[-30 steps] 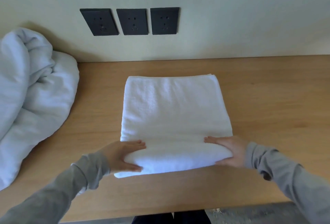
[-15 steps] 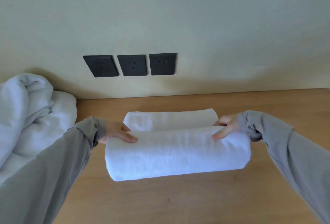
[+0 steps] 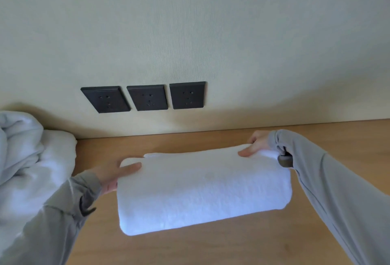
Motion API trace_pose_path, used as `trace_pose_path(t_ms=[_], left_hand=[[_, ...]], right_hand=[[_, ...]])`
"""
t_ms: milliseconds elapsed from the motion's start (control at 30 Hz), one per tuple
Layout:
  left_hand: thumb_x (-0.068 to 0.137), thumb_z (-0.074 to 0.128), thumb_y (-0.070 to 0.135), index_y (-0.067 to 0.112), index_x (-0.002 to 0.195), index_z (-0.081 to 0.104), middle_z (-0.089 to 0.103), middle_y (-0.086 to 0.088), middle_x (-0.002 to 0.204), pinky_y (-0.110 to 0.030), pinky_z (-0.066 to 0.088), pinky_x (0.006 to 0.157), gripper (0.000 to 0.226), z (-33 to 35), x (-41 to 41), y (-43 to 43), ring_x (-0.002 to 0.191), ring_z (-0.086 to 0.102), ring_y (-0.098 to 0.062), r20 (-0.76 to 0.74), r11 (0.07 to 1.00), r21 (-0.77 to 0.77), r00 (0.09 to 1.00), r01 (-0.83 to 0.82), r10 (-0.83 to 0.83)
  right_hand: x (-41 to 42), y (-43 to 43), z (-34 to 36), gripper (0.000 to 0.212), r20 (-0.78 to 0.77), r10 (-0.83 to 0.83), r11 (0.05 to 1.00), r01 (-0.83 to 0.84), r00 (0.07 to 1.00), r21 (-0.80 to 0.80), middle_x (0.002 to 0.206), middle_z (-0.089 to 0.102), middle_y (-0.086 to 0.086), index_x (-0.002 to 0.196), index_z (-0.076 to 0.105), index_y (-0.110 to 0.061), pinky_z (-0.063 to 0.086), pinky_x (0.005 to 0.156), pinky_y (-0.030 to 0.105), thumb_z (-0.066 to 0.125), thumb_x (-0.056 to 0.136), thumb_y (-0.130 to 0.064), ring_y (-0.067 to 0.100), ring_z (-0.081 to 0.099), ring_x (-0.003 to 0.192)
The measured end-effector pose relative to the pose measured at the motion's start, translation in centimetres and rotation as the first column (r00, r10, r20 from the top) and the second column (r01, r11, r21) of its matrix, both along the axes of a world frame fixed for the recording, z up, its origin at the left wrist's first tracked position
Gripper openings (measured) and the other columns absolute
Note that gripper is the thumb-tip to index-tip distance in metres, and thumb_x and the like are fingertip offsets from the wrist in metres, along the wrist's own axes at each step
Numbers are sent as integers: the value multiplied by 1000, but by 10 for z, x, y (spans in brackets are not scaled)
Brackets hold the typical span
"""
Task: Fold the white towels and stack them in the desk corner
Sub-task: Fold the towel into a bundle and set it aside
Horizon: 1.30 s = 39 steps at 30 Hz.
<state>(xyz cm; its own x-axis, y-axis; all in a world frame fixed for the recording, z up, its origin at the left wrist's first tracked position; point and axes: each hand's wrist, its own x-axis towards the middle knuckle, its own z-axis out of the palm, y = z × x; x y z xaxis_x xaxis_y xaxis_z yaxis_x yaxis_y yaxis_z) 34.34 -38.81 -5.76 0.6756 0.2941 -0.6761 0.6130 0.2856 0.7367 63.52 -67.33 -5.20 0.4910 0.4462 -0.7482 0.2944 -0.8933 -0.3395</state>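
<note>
A: So, from the head view, what could go wrong here?

B: The folded white towel (image 3: 202, 190) is thick and soft, and it is held only by its two short ends. It seems lifted just above the wooden desk (image 3: 211, 247), in front of the back edge. If either grip slackens, I'd judge the layers could slide apart and the fold open; a back layer peeks out along the top. A careless swing leftward could also snag the rumpled white bundle (image 3: 31, 159) heaped at the desk's left end, against the wall.

A: And the hands?

B: The left hand (image 3: 114, 175) clasps the left end with what looks like the thumb laid across the top; the other fingers are hidden beneath. The right hand (image 3: 256, 145) pinches the far right corner, thumb on top and fingers curled behind. Both arms reach forward in grey sleeves, the right one farther, so the towel's right end sits nearer the wall, below the three dark sockets (image 3: 147, 97).
</note>
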Motion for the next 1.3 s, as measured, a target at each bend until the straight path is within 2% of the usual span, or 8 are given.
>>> trace_pose_path(t_ms=[167,267,767,933,1067,1133,1200,1300], left_hand=[[82,71,23,9,107,60,66,-11,94,-35,52,72,30,-23,26,-5,84,64,-29,-21,917,391,995,-81,97],[84,66,32,11,117,55,57,-7,100,-30,39,81,41,-40,34,-20,94,55,-27,-35,811,575,988,-105,153],[95,44,39,18,126,38,52,-18,106,-36,40,79,37,-56,29,-36,91,53,-35,-98,762,641,975,-90,198],[95,33,44,23,142,38,45,-10,141,-49,37,101,52,-30,48,-68,125,44,-33,-216,138,965,974,224,-68],[87,-3,60,32,147,22,22,-3,156,-51,9,116,71,-34,73,-139,145,15,-25,-361,-6,920,842,392,-401],[83,-21,60,35,148,1,2,2,159,-47,-7,116,73,-50,71,-148,146,-4,-22,-406,-24,901,822,433,-399],[90,-12,55,31,148,18,19,0,156,-49,4,115,69,-54,66,-147,145,14,-25,-396,-10,905,835,424,-383],[97,1,50,26,143,36,36,-3,150,-49,19,106,63,-57,66,-149,138,33,-26,-385,-28,912,832,409,-399]], right_hand=[[-4,1,-1,41,95,-37,998,31,995,60,62,39,-8,59,46,-25,29,57,24,70,72,-56,11,40,60],[-10,0,-7,45,267,5,1000,-10,964,17,85,63,-2,86,66,-19,39,63,26,64,73,-62,14,57,77],[-11,19,-61,55,418,39,998,-59,907,36,93,64,13,79,58,-12,41,77,34,45,84,-65,29,56,92],[-8,24,-66,63,420,89,996,-68,903,-65,90,60,9,85,62,-14,46,81,36,38,82,-72,31,57,95],[-16,23,-45,53,487,130,991,-103,864,-82,106,59,8,93,59,-14,45,85,35,40,88,-63,29,54,103],[-34,21,-34,35,734,95,969,-231,672,86,108,58,8,102,61,-13,44,82,37,46,93,-44,31,55,103],[-71,21,-29,29,865,-40,863,-418,501,283,100,65,8,99,67,-12,50,80,40,46,91,-31,32,62,95],[-123,17,-39,57,814,161,860,-484,558,162,135,54,3,131,53,-16,36,106,49,19,92,-40,22,48,128]])
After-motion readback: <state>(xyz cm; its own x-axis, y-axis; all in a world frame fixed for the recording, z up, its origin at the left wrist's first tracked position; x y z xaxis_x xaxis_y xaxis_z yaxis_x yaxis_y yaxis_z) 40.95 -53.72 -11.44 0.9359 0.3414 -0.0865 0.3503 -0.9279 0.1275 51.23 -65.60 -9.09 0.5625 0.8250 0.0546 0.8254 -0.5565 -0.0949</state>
